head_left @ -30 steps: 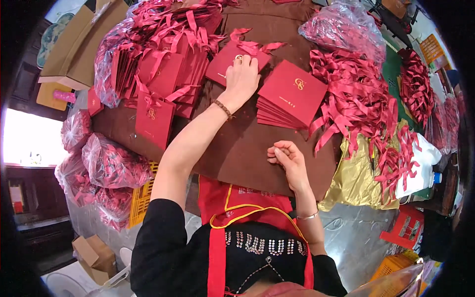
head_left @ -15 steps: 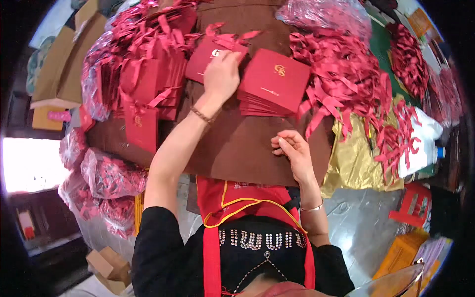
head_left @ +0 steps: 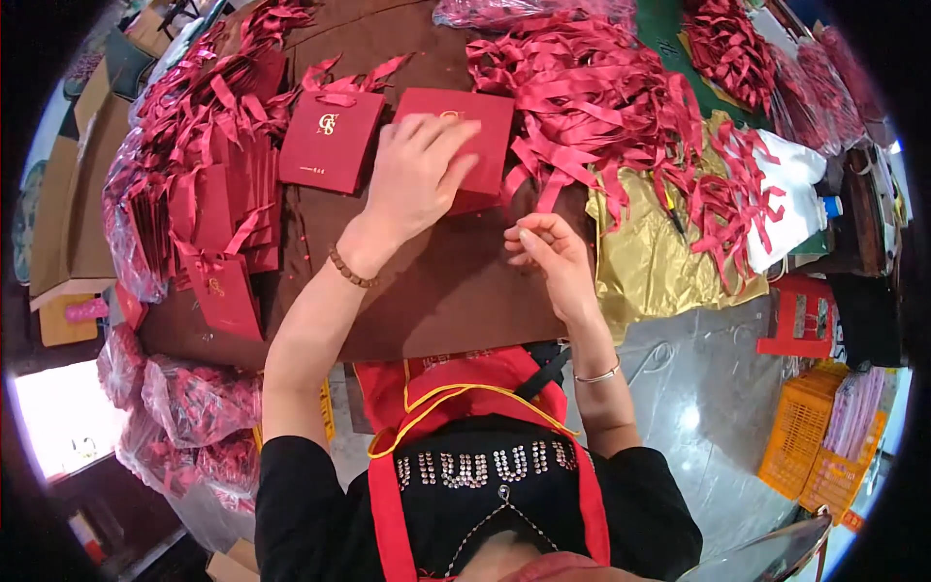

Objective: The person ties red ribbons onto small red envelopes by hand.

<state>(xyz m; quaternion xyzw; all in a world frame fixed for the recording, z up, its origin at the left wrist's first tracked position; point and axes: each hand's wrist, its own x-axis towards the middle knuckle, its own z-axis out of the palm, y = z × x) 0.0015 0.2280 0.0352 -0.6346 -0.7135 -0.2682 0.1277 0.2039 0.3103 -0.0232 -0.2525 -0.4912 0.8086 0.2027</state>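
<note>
Left hand (head_left: 417,179) over one red stack (head_left: 492,145) — one ribboned bag (head_left: 330,145) alongside.

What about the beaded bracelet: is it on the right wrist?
No, the beaded bracelet circles the wrist of the left hand; the other wears a silver-coloured bangle.

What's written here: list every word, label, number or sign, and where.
Places only, wording withheld.
Square crimson ribboned bag: gold monogram; line beneath too small.
Topmost stacked crimson bag: gold monogram, partly behind left hand.
Crimson bag, near left: small gold mark.
Black cloth shirt: studded letters, partly hidden.
Red cloth apron: pale lettering, too small.
</note>
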